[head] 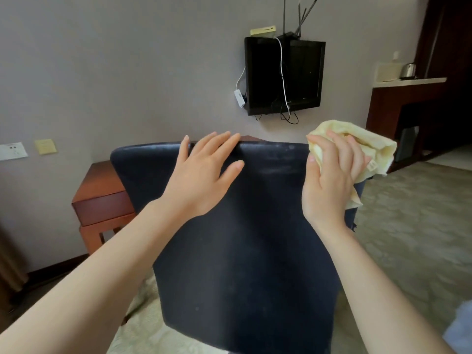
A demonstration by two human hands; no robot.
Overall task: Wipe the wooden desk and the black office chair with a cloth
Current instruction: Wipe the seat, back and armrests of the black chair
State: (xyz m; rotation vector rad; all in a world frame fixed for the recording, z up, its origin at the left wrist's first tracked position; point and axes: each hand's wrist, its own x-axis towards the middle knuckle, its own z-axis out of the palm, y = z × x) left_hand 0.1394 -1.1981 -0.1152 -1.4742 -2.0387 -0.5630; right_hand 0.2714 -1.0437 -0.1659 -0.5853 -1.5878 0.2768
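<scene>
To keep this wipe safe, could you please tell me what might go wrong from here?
The chair could swivel or roll under pressure, since the left hand only rests flat on it. The right hand holds the cloth bunched, so it may smear the pale smudges near the top edge.

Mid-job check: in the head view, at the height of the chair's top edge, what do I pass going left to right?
White wall plate → yellow note → wooden desk → left hand, resting on the black chair → right hand, gripping the cloth → dark wooden cabinet.
</scene>
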